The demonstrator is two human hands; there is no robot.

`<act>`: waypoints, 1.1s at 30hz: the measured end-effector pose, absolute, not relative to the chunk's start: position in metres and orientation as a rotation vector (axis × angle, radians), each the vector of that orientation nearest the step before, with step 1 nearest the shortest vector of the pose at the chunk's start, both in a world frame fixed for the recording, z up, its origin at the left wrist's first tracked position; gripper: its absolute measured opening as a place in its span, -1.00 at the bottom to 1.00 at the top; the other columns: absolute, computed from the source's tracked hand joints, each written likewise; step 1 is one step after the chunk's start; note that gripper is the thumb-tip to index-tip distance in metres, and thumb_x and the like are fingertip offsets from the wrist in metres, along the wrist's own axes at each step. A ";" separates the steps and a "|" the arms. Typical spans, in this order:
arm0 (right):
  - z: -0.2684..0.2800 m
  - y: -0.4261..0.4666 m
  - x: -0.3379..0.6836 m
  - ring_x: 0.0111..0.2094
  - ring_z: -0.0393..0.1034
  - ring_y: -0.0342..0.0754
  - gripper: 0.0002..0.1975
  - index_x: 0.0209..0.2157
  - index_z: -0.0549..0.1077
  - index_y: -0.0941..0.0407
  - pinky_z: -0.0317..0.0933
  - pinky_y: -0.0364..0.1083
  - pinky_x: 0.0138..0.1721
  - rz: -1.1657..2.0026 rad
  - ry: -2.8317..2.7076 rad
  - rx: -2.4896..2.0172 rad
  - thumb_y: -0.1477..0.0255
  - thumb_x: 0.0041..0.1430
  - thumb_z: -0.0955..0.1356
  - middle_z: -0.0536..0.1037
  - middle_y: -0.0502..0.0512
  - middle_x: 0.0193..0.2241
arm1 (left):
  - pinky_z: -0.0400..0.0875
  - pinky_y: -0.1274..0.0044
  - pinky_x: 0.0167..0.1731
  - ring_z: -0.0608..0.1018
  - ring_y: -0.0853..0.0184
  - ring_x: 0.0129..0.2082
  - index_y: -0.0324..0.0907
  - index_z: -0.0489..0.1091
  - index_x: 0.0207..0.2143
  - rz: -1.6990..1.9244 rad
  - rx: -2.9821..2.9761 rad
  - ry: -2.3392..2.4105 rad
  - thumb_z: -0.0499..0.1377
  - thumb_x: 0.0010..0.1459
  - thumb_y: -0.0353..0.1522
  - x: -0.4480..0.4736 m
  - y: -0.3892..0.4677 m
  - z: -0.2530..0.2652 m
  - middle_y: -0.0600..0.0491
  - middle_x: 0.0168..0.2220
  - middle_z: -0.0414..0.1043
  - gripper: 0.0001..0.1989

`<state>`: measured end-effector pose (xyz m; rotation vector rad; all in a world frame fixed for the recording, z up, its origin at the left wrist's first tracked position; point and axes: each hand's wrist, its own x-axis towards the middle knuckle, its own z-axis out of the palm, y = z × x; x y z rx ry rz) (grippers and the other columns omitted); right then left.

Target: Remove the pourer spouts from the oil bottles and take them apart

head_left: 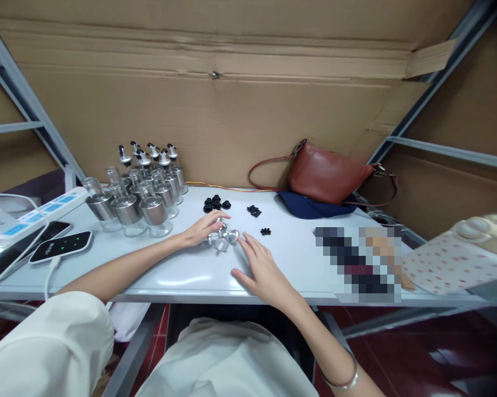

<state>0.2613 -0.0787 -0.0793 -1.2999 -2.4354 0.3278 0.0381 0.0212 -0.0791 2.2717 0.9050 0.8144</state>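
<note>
A small cluster of silver metal pourer parts (222,242) lies on the table in front of me. My left hand (204,227) reaches over its left and far side, fingers stretched out and partly covering the pieces. On the near right, my right hand (262,267) is open, thumb apart, with its fingertips at the edge of the cluster. Whether they touch it I cannot tell. Behind the cluster sit several round black stoppers (215,204). Flat black pieces (254,210) and a group of tiny black parts (266,231) lie to the right.
Several glass bottles with steel sleeves (126,208) stand at the left, those behind topped with pourers. A power strip (45,212), phone (4,259) and cabled device (62,246) lie further left. A brown bag (329,173) rests on a blue cap (310,207). The right side is pixelated.
</note>
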 end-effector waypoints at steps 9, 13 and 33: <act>-0.077 -0.079 0.262 0.28 -0.02 0.04 -0.46 0.26 0.05 0.12 -0.11 0.20 0.25 0.340 -2.510 -1.230 0.34 0.28 0.17 0.16 0.20 0.26 | 0.24 0.35 0.06 0.39 0.15 0.02 -0.22 0.31 -0.03 0.772 2.599 0.738 0.16 0.09 -0.10 0.040 0.014 -0.077 -0.13 -0.02 0.35 -0.51; -0.080 -0.078 0.263 0.29 -0.05 0.01 -0.48 0.27 0.03 0.07 -0.12 0.20 0.25 0.355 -2.516 -1.194 0.39 0.29 0.15 0.14 0.13 0.27 | 0.26 0.38 0.06 0.41 0.19 0.02 -0.22 0.33 -0.09 0.782 2.601 0.726 0.17 0.11 -0.18 0.041 0.014 -0.077 -0.10 -0.08 0.40 -0.62; -0.087 -0.083 0.266 0.35 -0.33 0.07 -0.20 0.31 -0.35 0.00 -0.09 0.14 0.26 0.358 -2.289 -1.218 0.33 0.23 0.26 -0.39 0.20 0.35 | 0.31 0.35 0.02 0.43 0.26 -0.05 -0.18 0.33 -0.14 1.561 2.687 1.130 0.03 0.23 -0.32 0.021 0.000 0.005 -0.05 -0.12 0.43 -0.80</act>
